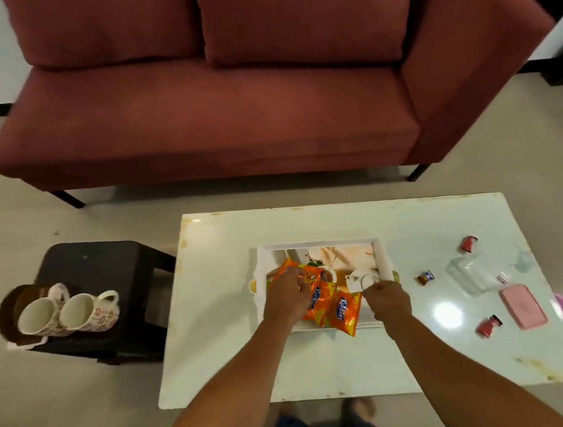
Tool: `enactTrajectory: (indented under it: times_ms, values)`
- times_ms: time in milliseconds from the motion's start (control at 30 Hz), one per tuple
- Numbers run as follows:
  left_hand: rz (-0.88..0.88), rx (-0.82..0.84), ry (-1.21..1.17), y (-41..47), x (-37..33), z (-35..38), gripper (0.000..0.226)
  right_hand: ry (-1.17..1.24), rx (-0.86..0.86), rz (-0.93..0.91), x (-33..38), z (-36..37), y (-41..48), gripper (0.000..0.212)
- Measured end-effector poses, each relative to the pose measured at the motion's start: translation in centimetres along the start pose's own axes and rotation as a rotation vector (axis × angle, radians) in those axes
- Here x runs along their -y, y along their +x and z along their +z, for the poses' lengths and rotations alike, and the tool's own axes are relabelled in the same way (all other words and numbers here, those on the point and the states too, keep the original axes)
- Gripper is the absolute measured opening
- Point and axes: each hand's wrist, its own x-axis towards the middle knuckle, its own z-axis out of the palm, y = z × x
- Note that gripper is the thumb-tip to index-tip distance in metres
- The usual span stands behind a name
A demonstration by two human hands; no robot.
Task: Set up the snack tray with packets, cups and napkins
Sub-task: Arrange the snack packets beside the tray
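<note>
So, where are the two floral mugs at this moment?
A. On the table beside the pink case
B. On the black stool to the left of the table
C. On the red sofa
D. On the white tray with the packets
B: the two floral mugs lie on their sides on the black stool, left of the white table, while only orange packets are on the tray.
</note>
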Motion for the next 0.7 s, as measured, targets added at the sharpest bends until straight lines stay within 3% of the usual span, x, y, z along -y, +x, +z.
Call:
enactTrajectory:
  times_ms: [133, 233, 400, 600, 700]
  values:
    - [0.1, 0.156, -0.061, 0.0, 0.5, 5.5, 0.029, -0.008, 0.116, 0.112, -4.6, 3.0, 2.1, 0.046]
    - [0.059, 0.129, -0.086, -0.1, 1.2, 9.8, 0.025, 0.014, 0.149, 0.118, -6.1, 5.7, 3.5, 0.071]
    - [-0.093, -0.029, -0.233, -1.5, 2.8, 15.0, 0.025, -0.006, 0.164, 0.088, -7.0, 8.0, 5.4, 0.039]
    - [-0.107, -0.236, -0.182, 0.0, 2.7, 16.2, 0.042, 0.089, 0.243, -0.024, -6.3, 7.4, 7.8, 0.026]
    - [-0.105, -0.243, -0.179, 1.5, 1.2, 16.5, 0.054, 0.167, 0.202, -0.056, -4.9, 5.0, 9.6, 0.019]
